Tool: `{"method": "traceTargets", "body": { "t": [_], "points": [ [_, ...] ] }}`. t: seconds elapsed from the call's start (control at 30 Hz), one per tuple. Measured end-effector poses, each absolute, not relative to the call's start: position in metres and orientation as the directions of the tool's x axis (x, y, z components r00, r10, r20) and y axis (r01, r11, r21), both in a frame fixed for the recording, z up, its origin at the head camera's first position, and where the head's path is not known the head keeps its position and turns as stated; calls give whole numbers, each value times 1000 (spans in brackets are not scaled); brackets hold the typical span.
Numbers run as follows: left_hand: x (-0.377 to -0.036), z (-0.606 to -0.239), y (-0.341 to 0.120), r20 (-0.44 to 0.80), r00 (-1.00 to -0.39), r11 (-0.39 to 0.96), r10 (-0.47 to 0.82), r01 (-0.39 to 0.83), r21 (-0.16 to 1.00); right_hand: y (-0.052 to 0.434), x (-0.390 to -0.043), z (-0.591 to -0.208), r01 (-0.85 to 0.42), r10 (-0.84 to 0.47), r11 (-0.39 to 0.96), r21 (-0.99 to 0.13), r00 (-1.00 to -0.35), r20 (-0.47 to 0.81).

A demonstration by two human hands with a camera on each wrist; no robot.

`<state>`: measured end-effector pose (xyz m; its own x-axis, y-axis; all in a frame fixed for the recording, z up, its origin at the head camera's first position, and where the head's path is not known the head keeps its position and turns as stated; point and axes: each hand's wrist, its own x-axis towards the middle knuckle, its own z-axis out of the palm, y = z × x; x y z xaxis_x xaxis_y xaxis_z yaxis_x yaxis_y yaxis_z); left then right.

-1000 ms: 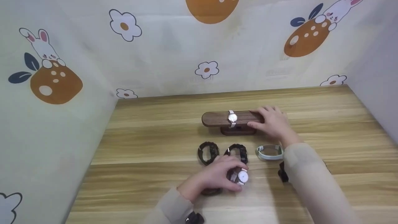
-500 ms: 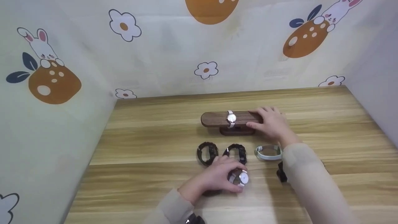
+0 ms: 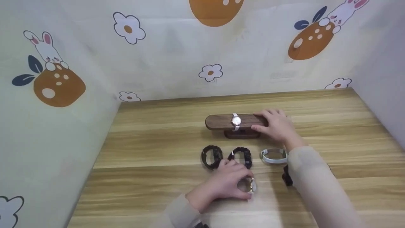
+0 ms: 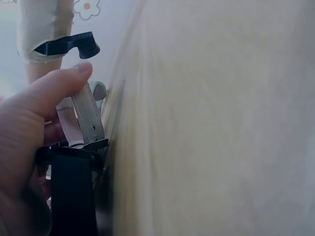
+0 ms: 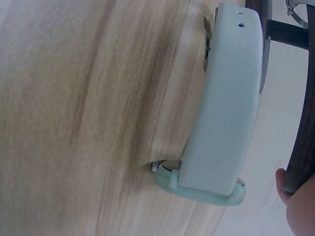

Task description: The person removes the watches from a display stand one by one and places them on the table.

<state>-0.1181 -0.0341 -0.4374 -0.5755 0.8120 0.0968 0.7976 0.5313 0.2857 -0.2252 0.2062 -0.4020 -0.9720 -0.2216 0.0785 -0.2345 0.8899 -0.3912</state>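
Note:
My left hand [image 3: 226,180] pinches a small watch [image 3: 253,185] between thumb and fingers, low over the table's front part. Its dial faces right, and in the left wrist view its pale strap [image 4: 88,113] shows behind the thumb. A dark wooden watch stand [image 3: 218,122] is at the back, with a white-strapped watch [image 3: 236,121] around its bar near the middle. My right hand [image 3: 277,125] grips the bar's right end, thumb in front and fingers over the top.
Two black watches [image 3: 218,155] lie behind my left hand, one beside the other. A mint-green watch [image 5: 224,108] stands on its edge near the right forearm. That sleeve partly covers a dark item [image 3: 287,177]. Patterned walls border the wooden table [image 3: 142,136].
My left hand has shifted slightly right and toward me, and its watch has turned so the dial shows nearly edge-on. The right hand and the stand stay in place.

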Motion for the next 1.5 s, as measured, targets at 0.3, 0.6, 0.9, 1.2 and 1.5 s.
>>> {"method": "traceTargets", "body": {
  "t": [0.3, 0.6, 0.9, 1.2, 1.5],
  "points": [
    [-112, -436, -30, 23, -551, 544, 834, 829, 127, 203, -227, -402, -232, -224, 885, -403, -972, 69],
    [-114, -433, -28, 23, -561, 552, 828, 821, 147, 203, -229, -397, -229, -222, 886, -404, -973, 64],
    [-121, -428, -35, 111, -562, 531, 820, 818, 220, 204, -230, -395, -231, -221, 882, -411, -973, 73],
    [-127, -420, -41, 133, -576, 531, 807, 805, 267, 204, -229, -396, -207, -194, 885, -417, -978, 73],
    [-133, -416, -46, 137, -584, 549, 800, 805, 222, 207, -226, -400, -222, -212, 893, -393, -975, 70]
  ]
}}
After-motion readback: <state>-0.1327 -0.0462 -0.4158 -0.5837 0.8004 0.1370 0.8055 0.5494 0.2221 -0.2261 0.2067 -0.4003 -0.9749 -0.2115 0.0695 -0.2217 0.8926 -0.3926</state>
